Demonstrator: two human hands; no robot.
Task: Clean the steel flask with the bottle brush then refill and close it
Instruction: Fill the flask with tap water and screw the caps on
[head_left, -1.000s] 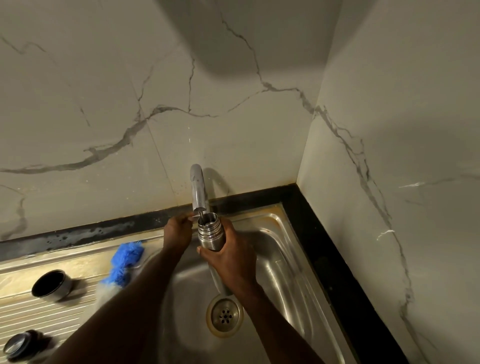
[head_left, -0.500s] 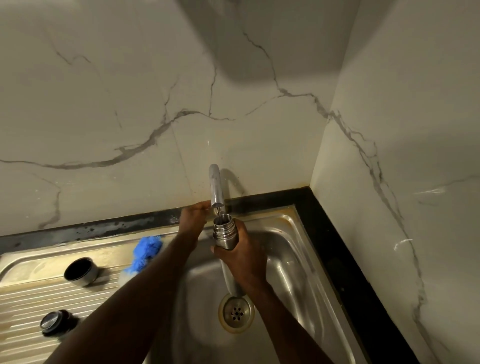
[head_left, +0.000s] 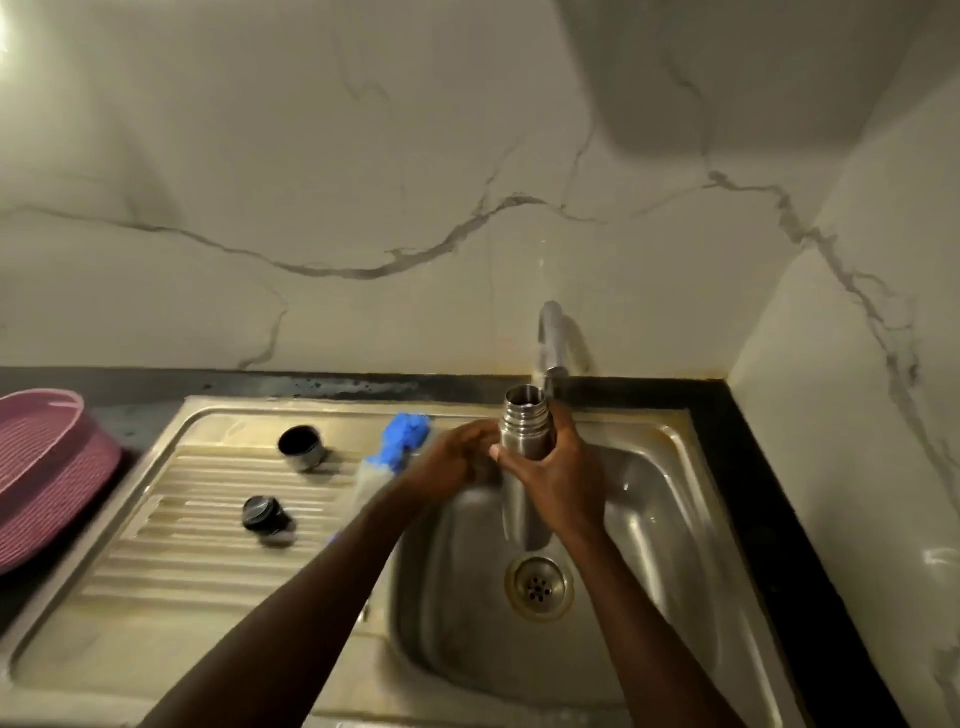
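Observation:
My right hand (head_left: 558, 483) grips the steel flask (head_left: 525, 423) round its upper body and holds it upright over the sink bowl (head_left: 654, 525). Its open mouth is just left of the tap spout (head_left: 549, 345). My left hand (head_left: 457, 460) sits close against the flask's left side with fingers bent; blur hides whether it holds anything. The bottle brush (head_left: 404, 435), with a blue head, lies on the drainboard behind my left hand. The flask's steel cup lid (head_left: 302, 448) and dark stopper (head_left: 262, 514) stand on the drainboard.
A pink plastic basket (head_left: 49, 467) rests on the counter at the far left. The drain (head_left: 540, 587) lies below the flask. Marble walls close off the back and right, with a black counter edge (head_left: 753, 499) along the sink's right side.
My left hand has dropped from beside the tap to the flask's left side. The flask's mouth has shifted out from under the spout. The view has swung left, showing the basket.

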